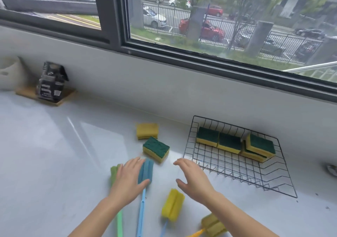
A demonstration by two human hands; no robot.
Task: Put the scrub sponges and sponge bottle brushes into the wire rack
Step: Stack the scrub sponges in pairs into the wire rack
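Note:
The black wire rack (237, 174) sits on the white counter at the right, with several green-and-yellow scrub sponges (228, 142) along its back. Two more scrub sponges lie loose left of it: one green side up (156, 148), one yellow side up (147, 130). Several sponge bottle brushes lie near me: green (114, 173), blue (145, 171), and two yellow (172, 204) (212, 225). My left hand (127, 180) lies flat over the green and blue brush heads, fingers apart. My right hand (195, 180) hovers open beside the rack's front left corner, holding nothing.
A black carton (52, 81) stands on a wooden board (60, 101) at the back left, next to a white container (10, 72). The window sill and wall run behind the counter. A small metal fitting (331, 169) sits at the far right edge.

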